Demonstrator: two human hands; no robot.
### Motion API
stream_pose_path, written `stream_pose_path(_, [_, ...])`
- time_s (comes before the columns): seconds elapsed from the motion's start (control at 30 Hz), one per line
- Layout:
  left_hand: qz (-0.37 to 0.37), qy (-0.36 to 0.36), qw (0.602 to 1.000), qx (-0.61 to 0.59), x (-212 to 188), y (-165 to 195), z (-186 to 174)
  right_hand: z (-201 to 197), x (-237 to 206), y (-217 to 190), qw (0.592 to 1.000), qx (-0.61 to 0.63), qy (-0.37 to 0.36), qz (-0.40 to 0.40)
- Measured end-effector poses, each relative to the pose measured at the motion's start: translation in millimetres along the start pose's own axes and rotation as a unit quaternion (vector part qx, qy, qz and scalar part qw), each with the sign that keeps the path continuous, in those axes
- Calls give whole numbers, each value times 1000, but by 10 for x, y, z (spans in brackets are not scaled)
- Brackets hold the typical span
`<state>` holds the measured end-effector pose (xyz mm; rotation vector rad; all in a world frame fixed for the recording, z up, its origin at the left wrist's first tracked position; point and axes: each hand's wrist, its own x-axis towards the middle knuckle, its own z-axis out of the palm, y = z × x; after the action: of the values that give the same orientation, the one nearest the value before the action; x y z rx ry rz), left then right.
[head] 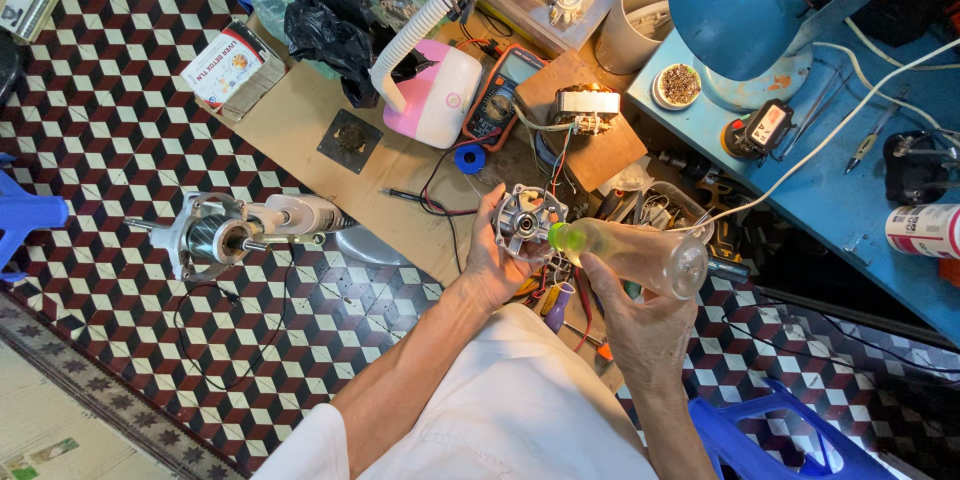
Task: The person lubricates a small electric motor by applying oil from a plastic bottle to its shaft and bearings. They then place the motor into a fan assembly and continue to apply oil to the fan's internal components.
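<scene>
My left hand grips a small grey metal motor housing with a round bearing hole in its middle, held up in front of me. My right hand holds a clear plastic squeeze bottle lying sideways. Its green nozzle tip touches the right side of the housing. Both forearms rise from the bottom of the view over my white shirt.
A motor on a stand lies on the checkered floor at left. A brown board holds a multimeter, a pink-and-white appliance, a wound coil and wires. A blue table with a blue lamp stands right.
</scene>
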<state>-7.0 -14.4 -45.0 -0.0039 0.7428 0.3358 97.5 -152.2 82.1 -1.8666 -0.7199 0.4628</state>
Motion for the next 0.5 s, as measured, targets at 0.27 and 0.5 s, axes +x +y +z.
stream_pose_path(0.27, [-2,4,1000,-6,-20,8,30,-7,17,-17,1000,-2,-15,24])
stream_pose_path(0.5, [-8,-32,999,-14,-9,-2,-1,1,-1,14,999,3,-24,23])
